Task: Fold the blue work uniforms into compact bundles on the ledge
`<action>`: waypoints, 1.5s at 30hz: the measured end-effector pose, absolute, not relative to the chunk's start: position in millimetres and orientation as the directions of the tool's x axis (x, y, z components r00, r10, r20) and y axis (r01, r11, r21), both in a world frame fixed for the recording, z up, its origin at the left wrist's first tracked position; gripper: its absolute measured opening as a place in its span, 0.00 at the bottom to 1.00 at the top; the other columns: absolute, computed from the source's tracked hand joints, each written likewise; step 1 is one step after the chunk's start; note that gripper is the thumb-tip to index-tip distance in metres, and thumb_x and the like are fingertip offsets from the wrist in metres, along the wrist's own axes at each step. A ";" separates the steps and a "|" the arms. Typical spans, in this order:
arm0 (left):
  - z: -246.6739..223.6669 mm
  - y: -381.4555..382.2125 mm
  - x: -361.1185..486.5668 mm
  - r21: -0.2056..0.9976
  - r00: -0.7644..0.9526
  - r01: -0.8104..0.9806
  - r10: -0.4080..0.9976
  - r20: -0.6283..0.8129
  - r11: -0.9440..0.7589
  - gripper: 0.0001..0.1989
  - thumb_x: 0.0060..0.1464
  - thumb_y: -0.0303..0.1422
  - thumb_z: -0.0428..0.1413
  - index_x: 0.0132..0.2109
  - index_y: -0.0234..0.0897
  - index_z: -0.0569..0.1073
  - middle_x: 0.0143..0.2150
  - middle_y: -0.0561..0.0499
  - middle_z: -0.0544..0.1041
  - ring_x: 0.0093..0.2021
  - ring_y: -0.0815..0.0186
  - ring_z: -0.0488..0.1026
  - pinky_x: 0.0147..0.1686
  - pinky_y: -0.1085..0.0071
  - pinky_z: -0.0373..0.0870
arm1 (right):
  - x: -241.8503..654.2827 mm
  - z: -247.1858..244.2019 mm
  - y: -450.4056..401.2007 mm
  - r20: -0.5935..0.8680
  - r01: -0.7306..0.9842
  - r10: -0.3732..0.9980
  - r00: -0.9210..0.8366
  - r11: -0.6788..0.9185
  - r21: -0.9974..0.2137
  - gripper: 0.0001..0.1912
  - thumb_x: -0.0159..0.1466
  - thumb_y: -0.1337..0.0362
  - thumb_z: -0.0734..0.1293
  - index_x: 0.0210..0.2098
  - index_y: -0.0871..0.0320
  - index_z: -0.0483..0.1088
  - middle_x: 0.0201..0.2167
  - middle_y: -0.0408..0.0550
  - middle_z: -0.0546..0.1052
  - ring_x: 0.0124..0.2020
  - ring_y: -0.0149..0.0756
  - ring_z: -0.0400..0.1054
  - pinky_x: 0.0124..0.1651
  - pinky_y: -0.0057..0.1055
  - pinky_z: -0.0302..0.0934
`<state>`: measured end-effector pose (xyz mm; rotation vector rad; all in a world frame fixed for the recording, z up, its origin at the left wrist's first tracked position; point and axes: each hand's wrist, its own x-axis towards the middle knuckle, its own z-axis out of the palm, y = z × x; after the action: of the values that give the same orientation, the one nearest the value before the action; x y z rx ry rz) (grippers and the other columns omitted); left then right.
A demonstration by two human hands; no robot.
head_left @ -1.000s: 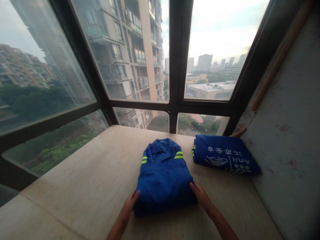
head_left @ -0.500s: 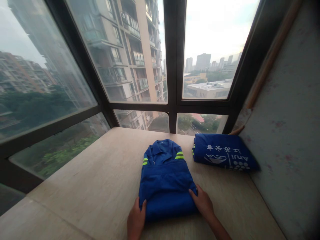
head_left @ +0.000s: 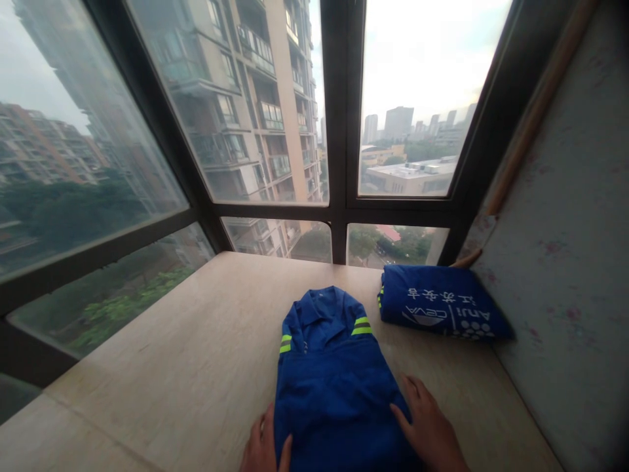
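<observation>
A folded blue work jacket [head_left: 334, 387] lies collar-away on the pale ledge, with yellow-green and grey reflective bands near its shoulders. Its near end runs out of the bottom of the view. My left hand [head_left: 260, 442] holds the jacket's left edge, thumb on top and fingers along the side. On the opposite edge is my right hand [head_left: 430, 426], its thumb resting on the cloth and its fingers curved beside it. The undersides of both grips are hidden.
A second folded blue garment [head_left: 442, 303] with white lettering lies at the back right, against the patterned wall [head_left: 555, 314]. Dark-framed windows [head_left: 339, 210] border the pale stone-like ledge [head_left: 187, 367] at the back and left. A wooden strip [head_left: 535, 124] runs up the wall's edge.
The jacket has slid toward me, its near end now out of view. Both hands have come nearer with it, and the right hand's fingers show more beside the edge. The second garment stays put.
</observation>
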<state>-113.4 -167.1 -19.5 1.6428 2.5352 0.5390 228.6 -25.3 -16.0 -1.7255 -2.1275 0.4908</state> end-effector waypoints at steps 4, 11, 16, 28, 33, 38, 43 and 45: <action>14.6 -114.7 -95.9 0.162 -0.133 0.983 0.946 0.295 0.087 0.26 0.62 0.35 0.47 0.67 0.49 0.63 0.70 0.48 0.61 0.68 0.51 0.58 0.64 0.48 0.58 | 191.0 9.0 0.0 0.275 0.703 0.835 -0.477 0.550 -0.450 0.23 0.69 0.58 0.58 0.62 0.49 0.66 0.66 0.48 0.64 0.67 0.48 0.56 0.68 0.47 0.49; -2.6 -67.2 -97.1 0.126 -0.049 0.992 0.987 0.156 0.029 0.27 0.64 0.39 0.46 0.69 0.49 0.57 0.71 0.50 0.58 0.71 0.51 0.52 0.66 0.45 0.49 | 162.7 -11.2 21.0 0.166 0.685 0.776 -0.608 0.619 -0.385 0.29 0.70 0.55 0.56 0.69 0.49 0.54 0.70 0.46 0.55 0.71 0.49 0.46 0.70 0.57 0.37; -23.5 -95.3 -92.3 0.065 -0.020 0.998 0.968 0.252 0.004 0.28 0.64 0.37 0.46 0.70 0.52 0.53 0.72 0.52 0.57 0.71 0.52 0.52 0.66 0.47 0.49 | 178.4 -26.1 -1.1 0.193 0.676 0.757 -0.624 0.647 -0.353 0.30 0.70 0.55 0.57 0.70 0.47 0.49 0.71 0.45 0.53 0.71 0.50 0.46 0.70 0.58 0.37; -5.6 -116.8 -83.3 0.094 -0.017 0.996 0.965 0.262 -0.008 0.28 0.63 0.37 0.47 0.69 0.48 0.57 0.72 0.47 0.56 0.70 0.51 0.54 0.66 0.46 0.49 | 189.0 -8.4 -10.8 0.325 0.653 0.764 -0.558 0.645 -0.395 0.22 0.69 0.60 0.58 0.61 0.51 0.68 0.67 0.47 0.62 0.68 0.47 0.54 0.69 0.47 0.47; 17.9 -41.8 -100.4 0.187 -0.122 0.975 0.993 0.003 0.119 0.29 0.63 0.38 0.46 0.70 0.43 0.58 0.72 0.42 0.54 0.72 0.47 0.47 0.67 0.44 0.45 | 162.6 -5.8 68.7 0.194 0.668 0.785 -0.589 0.608 -0.429 0.26 0.67 0.63 0.59 0.64 0.53 0.65 0.69 0.48 0.59 0.70 0.45 0.50 0.71 0.47 0.43; 2.0 -27.4 -108.8 0.304 -0.155 0.943 0.987 0.036 0.138 0.26 0.63 0.42 0.52 0.65 0.43 0.64 0.68 0.40 0.61 0.67 0.48 0.58 0.64 0.44 0.55 | 167.5 -32.1 90.6 0.102 0.746 0.880 -0.465 0.451 -0.490 0.25 0.67 0.60 0.62 0.63 0.52 0.64 0.69 0.51 0.59 0.68 0.47 0.54 0.68 0.48 0.50; 4.9 -52.7 -108.4 0.346 -0.201 0.925 0.975 0.094 0.158 0.18 0.62 0.39 0.56 0.56 0.38 0.70 0.56 0.44 0.72 0.51 0.59 0.73 0.49 0.56 0.74 | 180.2 -23.0 73.5 0.148 0.746 0.904 -0.402 0.417 -0.520 0.20 0.68 0.56 0.66 0.56 0.57 0.67 0.56 0.52 0.70 0.52 0.43 0.69 0.53 0.47 0.66; 10.7 -64.5 -112.5 0.349 -0.218 0.923 0.969 0.120 0.164 0.18 0.62 0.39 0.55 0.56 0.38 0.70 0.56 0.44 0.72 0.51 0.60 0.73 0.49 0.56 0.74 | 190.7 -17.0 65.9 0.165 0.737 0.897 -0.410 0.433 -0.519 0.19 0.68 0.56 0.66 0.55 0.58 0.67 0.54 0.52 0.71 0.50 0.41 0.70 0.51 0.45 0.68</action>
<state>-112.5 -64.5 10.7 1.8767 2.2938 0.5318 190.7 65.9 -17.0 -1.3843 -2.2711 0.5166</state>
